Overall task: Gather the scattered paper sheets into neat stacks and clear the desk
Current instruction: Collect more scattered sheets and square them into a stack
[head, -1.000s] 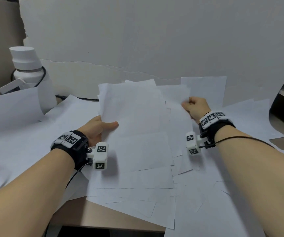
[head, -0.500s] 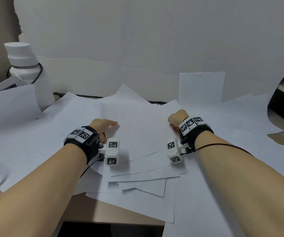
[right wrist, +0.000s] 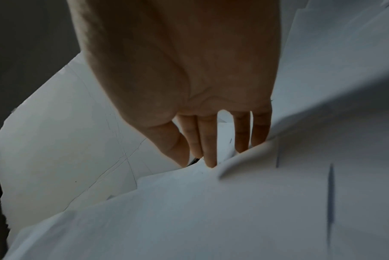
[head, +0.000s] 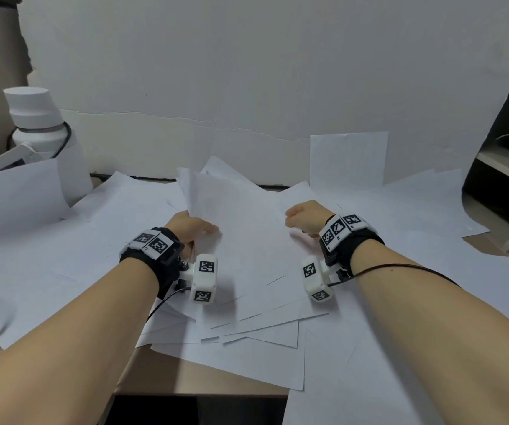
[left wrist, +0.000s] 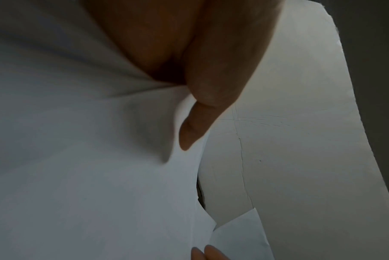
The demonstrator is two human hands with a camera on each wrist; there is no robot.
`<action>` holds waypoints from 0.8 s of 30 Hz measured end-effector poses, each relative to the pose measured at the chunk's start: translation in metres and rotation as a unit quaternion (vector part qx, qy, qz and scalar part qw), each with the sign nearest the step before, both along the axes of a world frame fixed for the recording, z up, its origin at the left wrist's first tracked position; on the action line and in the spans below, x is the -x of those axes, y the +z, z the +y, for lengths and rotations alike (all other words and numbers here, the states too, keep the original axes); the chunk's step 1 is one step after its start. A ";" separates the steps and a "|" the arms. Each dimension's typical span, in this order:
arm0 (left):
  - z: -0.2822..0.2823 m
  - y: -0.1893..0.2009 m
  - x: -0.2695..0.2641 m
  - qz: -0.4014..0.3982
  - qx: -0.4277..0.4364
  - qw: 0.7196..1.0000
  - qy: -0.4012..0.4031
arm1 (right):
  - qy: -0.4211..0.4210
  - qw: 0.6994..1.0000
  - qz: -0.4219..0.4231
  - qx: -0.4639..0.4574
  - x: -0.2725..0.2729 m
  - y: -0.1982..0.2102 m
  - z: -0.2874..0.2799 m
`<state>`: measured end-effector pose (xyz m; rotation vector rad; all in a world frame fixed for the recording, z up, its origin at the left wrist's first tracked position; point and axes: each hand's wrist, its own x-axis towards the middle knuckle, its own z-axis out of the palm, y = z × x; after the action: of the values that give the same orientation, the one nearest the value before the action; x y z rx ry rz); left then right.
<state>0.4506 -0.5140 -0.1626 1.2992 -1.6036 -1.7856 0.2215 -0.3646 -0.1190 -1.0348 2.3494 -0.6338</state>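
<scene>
Left hand [head: 190, 226] pinching left edge of sheets [head: 247, 237] mid-desk, thumb on top. Right hand [head: 307, 216] at right edge, fingers [right wrist: 210, 149] straight, tips tucked under paper. More sheets scattered round; bottle [head: 40, 130] far left.

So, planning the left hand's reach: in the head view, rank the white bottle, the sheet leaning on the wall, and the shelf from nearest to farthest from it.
From the left hand:
1. White bottle, back left.
2. Leaning sheet, back right.
3. Shelf, far right.
</scene>
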 end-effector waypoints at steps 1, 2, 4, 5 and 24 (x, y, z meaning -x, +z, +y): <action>0.009 0.006 -0.001 -0.006 0.000 1.000 -0.006 | -0.001 1.000 -0.001 0.002 -0.001 -0.001 0.001; 0.013 0.008 -0.001 -0.009 0.004 1.000 -0.006 | -0.004 1.000 -0.004 0.012 -0.002 0.000 0.003; 0.015 0.011 -0.003 -0.005 0.025 1.000 0.002 | -0.036 0.998 -0.028 0.040 0.000 0.001 0.008; 0.015 0.012 -0.003 0.001 0.038 0.999 0.006 | -0.068 0.996 -0.039 0.052 0.003 0.002 0.010; 0.020 0.046 -0.040 0.214 0.007 0.975 -0.061 | -0.112 0.946 -0.092 0.290 0.004 0.037 0.046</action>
<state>0.4908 -0.4936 -0.1171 0.7509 -1.4694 -1.9569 0.2180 -0.3182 -0.0816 -0.8854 2.1715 -1.5060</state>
